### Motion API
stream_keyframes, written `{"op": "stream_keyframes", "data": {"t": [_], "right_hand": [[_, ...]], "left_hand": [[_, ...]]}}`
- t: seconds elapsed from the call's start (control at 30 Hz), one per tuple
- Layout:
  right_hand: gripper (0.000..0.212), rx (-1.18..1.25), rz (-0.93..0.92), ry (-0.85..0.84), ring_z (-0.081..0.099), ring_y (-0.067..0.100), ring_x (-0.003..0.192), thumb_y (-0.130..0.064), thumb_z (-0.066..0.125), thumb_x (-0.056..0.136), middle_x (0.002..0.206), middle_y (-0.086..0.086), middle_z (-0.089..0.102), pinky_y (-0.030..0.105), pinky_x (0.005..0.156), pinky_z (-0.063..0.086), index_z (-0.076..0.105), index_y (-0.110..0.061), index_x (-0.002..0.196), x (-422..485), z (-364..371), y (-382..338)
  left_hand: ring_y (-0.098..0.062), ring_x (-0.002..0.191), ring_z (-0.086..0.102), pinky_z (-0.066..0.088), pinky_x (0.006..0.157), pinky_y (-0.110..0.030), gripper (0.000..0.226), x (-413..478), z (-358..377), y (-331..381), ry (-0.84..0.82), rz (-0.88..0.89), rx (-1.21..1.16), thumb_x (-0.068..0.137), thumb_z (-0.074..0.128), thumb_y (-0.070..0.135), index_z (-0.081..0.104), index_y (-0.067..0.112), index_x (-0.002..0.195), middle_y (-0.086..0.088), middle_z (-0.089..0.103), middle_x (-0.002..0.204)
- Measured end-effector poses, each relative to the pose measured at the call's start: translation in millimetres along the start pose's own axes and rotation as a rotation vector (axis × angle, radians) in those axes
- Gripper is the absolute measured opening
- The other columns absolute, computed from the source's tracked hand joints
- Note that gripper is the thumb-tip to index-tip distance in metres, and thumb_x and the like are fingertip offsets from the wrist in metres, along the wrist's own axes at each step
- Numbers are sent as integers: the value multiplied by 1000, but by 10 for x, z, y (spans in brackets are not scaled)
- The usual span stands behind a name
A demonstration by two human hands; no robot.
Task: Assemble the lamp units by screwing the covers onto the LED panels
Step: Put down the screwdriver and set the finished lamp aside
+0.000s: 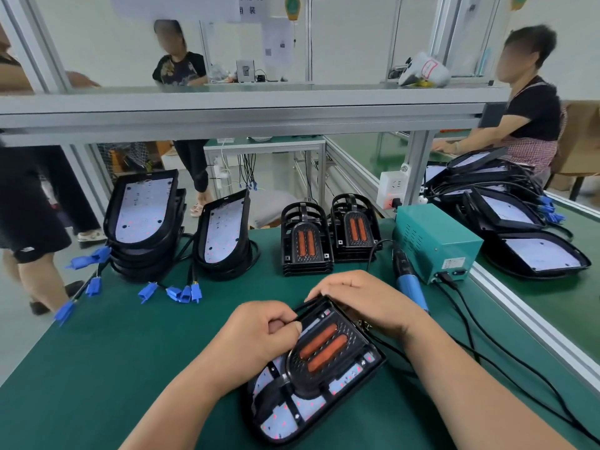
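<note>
Cover [324,349] with orange strips sits on the LED panel [279,417] at six o'clock on the mat [97,352], left hand [263,332] pinching the black cable [300,310] aside at eleven o'clock, likely to keep it untrapped, right hand [363,300] gripping the panel's far end steady.

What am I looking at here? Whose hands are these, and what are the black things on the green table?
No machine: a person wears a camera on the head, looking down at their own hands. On the green table lies a lamp unit: a black cover with orange strips over a white LED panel. The left hand pinches a black cable; the right hand grips the unit's far end. Farther off are spare panels, spare covers and a blue screwdriver.
</note>
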State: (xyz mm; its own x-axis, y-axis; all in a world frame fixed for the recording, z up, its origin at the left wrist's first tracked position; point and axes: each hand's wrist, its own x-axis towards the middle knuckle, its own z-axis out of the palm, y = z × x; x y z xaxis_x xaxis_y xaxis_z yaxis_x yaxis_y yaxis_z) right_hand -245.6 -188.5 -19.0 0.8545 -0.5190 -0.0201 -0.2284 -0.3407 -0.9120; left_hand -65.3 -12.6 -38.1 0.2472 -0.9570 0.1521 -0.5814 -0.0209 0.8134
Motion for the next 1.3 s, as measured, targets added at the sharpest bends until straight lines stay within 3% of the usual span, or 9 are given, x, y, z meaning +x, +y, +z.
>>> {"op": "stream_keyframes", "data": {"t": [0.2,0.33,0.5,0.63,0.77,0.87,1.03,1.13,1.3], "right_hand": [[45,49,7,40,63,23,76,-40,60,103,84,8,72,38,78,51,71,2,92,8,44,-13],[61,337,47,32,67,24,73,-58,64,100,85,13,74,35,71,55,74,2,94,-24,109,-45],[61,673,122,152,71,22,69,-64,47,106,84,10,74,32,66,59,68,-7,113,32,180,-227],[77,724,57,149,72,30,113,-78,46,99,119,15,77,46,105,54,78,-11,118,-14,358,-233],[87,809,143,13,76,25,98,-88,38,86,115,13,78,36,78,62,80,-19,119,-46,610,-229],[103,858,70,-17,72,31,119,-95,39,80,135,12,72,44,87,62,59,-20,147,-76,629,-261],[57,638,-53,55,72,19,103,-61,77,82,125,6,76,34,81,59,71,-33,131,-198,619,-351],[31,702,55,135,77,19,97,-40,66,87,114,6,81,34,85,59,83,-24,108,-162,658,-295],[43,890,103,251,73,28,120,-39,54,98,128,11,76,50,114,49,79,-16,125,-150,595,-245]], "left_hand": [[-3,57,38,38,57,-16,22,32,-14,1,40,-19,1,90,69,41,69,40,111,10,40,62],[-8,56,31,28,52,-26,29,9,-79,45,-92,-36,39,91,61,54,76,30,95,9,37,60],[-8,56,30,26,51,-25,44,8,-121,78,24,-2,55,103,62,34,46,19,65,11,32,59],[-13,58,31,27,53,-29,44,45,-116,133,126,-62,-153,95,62,41,49,11,67,2,36,63],[-32,61,25,17,62,-40,44,82,-51,108,244,-235,-536,81,55,36,51,-8,81,-9,39,74],[-17,50,18,13,50,-23,26,88,-106,112,405,-294,-546,74,55,32,37,21,60,-3,24,62],[-19,59,17,13,56,-36,36,103,-132,54,515,-300,-464,77,61,34,31,20,63,-2,24,63],[-14,47,25,19,46,-23,46,113,-85,68,491,-307,-607,95,66,46,54,23,57,5,34,54],[-7,41,38,33,37,-20,56,125,-59,122,384,-352,-875,108,54,43,71,23,59,9,47,56]]}}
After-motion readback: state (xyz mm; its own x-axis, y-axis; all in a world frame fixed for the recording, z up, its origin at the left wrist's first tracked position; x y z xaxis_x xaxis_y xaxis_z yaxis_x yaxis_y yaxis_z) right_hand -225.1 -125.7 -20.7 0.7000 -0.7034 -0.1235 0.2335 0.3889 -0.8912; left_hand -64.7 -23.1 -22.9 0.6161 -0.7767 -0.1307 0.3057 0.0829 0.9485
